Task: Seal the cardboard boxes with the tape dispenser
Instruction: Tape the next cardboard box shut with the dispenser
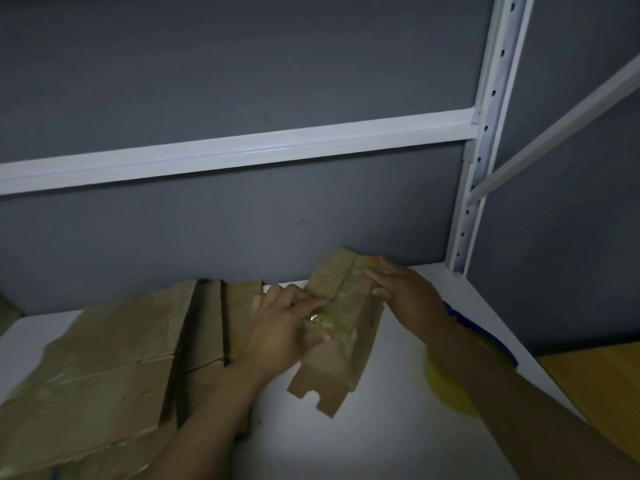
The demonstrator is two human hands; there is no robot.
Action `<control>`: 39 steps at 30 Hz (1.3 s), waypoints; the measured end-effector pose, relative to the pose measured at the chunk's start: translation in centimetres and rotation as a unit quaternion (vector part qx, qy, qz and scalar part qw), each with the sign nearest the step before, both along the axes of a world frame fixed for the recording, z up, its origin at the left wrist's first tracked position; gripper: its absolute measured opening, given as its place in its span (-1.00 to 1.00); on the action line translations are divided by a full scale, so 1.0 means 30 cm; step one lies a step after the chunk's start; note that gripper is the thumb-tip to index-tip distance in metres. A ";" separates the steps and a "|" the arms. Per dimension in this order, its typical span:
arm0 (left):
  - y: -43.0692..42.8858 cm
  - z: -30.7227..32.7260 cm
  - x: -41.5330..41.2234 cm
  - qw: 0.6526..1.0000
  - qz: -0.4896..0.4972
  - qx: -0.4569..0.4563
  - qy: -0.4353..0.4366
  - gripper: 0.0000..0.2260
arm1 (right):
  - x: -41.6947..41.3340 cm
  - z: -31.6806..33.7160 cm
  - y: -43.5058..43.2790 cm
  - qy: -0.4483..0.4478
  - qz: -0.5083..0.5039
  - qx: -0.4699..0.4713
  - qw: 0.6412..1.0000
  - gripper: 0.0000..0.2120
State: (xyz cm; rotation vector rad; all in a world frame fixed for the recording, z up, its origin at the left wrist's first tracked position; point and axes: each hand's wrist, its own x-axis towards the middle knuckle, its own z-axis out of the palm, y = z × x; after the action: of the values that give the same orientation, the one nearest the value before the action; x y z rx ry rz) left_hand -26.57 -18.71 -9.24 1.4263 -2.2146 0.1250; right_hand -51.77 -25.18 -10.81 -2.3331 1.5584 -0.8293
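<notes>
My two hands are both on the one made-up cardboard box [341, 344]. The fingers [306, 301] of my left hand [284, 327] lie fairly straight and close together across the box's top, tips at the middle seam, with the thumb against its near left face. The fingers [379, 271] of my right hand [405, 285] are straight and slightly apart, laid flat on the far right part of the top; neither hand is clenched round it. The box sits between my hands, near the back edge of the white shelf [381, 438] and about midway along it, its long side running from me toward the grey wall [242, 64]. It is plain brown, with a glossy strip of clear tape along the top seam, a small orange mark by my right fingertips, and notched flaps sticking out at the near end. To the left one pile of flattened cardboard [104, 358] fills the shelf's left part; I cannot count its sheets. Under my right forearm, toward the right edge, lies one tape dispenser [446, 389], showing only a yellow round and a blue rim. Behind stands one white rack post [485, 140].
</notes>
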 end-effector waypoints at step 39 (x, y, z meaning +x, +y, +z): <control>0.112 0.327 -0.317 0.698 -0.035 0.331 0.634 -0.52 | -0.177 0.331 0.316 -0.240 0.093 -0.025 0.966 -0.38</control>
State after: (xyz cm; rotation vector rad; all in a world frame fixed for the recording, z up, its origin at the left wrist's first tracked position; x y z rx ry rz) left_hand -36.07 -15.34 0.56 1.0768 -1.0626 -1.3864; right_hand -57.09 -15.70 -0.88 -2.0553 1.1104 -1.2755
